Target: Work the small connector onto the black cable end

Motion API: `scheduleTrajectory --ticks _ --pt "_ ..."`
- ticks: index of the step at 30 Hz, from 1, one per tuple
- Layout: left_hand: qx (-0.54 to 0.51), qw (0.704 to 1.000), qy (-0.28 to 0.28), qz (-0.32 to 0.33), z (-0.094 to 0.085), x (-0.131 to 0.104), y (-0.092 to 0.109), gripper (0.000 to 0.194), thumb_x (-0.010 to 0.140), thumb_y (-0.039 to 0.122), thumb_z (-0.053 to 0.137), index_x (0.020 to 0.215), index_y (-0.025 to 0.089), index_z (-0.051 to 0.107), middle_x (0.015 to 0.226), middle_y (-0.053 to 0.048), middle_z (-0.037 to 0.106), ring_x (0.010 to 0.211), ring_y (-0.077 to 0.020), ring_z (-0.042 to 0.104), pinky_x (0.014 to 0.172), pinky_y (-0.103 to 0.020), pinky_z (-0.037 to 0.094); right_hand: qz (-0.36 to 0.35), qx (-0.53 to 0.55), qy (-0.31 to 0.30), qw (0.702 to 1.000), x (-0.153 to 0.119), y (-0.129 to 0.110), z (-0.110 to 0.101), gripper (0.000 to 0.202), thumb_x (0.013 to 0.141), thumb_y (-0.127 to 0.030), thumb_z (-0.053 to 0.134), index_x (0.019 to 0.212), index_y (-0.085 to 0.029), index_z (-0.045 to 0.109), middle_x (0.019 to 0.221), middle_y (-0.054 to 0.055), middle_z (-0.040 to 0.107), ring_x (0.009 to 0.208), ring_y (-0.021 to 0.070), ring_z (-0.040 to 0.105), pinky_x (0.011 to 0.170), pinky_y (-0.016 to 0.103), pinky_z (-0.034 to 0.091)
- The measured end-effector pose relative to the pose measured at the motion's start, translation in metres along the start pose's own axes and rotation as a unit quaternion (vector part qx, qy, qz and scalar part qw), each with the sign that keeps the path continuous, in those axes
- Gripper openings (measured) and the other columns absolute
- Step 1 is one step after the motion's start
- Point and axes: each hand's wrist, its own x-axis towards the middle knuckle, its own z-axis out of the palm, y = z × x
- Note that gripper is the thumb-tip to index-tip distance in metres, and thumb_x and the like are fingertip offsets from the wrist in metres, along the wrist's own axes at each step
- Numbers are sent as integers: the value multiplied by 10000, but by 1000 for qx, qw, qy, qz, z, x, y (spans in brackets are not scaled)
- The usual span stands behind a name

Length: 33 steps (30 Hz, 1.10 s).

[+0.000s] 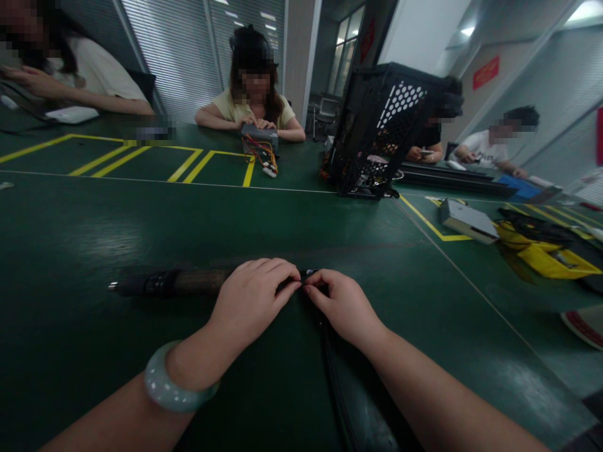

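Through the head camera I record my left hand [257, 292] palm down across the right-hand end of the tool [198, 282], covering it there; the hand appears to touch it. Its thumb and fingertips are drawn close together just beyond that end. My right hand [351, 307] is just right of the tool, thumb and forefinger brought together, their tips meeting those of the left. I cannot tell what, if anything, is pinched between them; the spot is dark and too small.

The tool lies flat on the green table [235, 220], its metal tip pointing left, well clear of both hands. A black cord [333, 370] runs from near the fingertips toward me, to the right of the tool. I note a pale bangle [176, 383] on the left wrist, nearer me than the tool.

Beyond the tool I find a power unit [259, 133] with loose wires [266, 157], under the hands of a co-worker [223, 107]. Beyond it and to the right stands a black case [362, 132]. Well to the tool's right lie a metal box [468, 221] and, near that, a yellow-and-black bag [556, 260].
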Motion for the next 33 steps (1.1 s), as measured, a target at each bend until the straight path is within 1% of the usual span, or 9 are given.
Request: scheduleTrajectory --ticks 6,11,16,20,27,31,33 --pt "-5 1000 2 -27 0 0 0 145 924 350 559 1014 267 638 1002 -3 692 930 -230 629 802 -396 473 -4 -1 7 1000 0 3 2 106 884 -257 599 930 -237 693 892 4 706 808 153 635 732 269 447" --pt "-1 1000 1 0 0 0 0 144 908 341 552 921 250 663 1019 -20 693 944 -235 630 829 -394 480 -6 -3 8 1000 0 4 3 110 883 -253 596 928 -231 694 886 11 705 811 154 635 737 269 450" --pt "-3 1000 9 -16 0 0 2 161 892 302 553 1013 256 649 1024 -17 692 946 -237 630 826 -410 483 -5 4 5 1000 0 3 2 111 880 -249 596 930 -233 694 901 11 708 824 160 641 738 269 455" --pt "-5 1000 2 -10 0 0 2 135 883 281 558 974 269 656 1061 4 684 978 -242 621 832 -423 475 -8 2 9 1000 -1 2 2 106 879 -249 598 925 -238 694 895 5 708 822 157 641 731 266 451" --pt "4 1000 -9 8 -2 0 3 158 902 296 538 990 299 670 1102 17 668 999 -239 606 825 -430 463 -10 -3 9 1000 -1 2 1 105 880 -251 595 925 -239 689 892 1 704 818 155 637 730 264 446" --pt "-7 1000 -1 -20 -1 -2 3 202 891 294 550 1073 286 637 1063 4 679 978 -239 617 824 -430 472 -13 1 7 1000 0 1 0 96 878 -229 595 906 -241 686 890 -8 704 814 148 635 725 262 439" --pt "-10 1000 0 -29 -1 -1 4 193 885 291 556 1061 271 630 1041 -3 684 965 -241 620 827 -431 471 -12 -1 7 1000 0 1 0 94 877 -233 597 905 -239 686 888 -7 702 812 148 632 721 262 436"
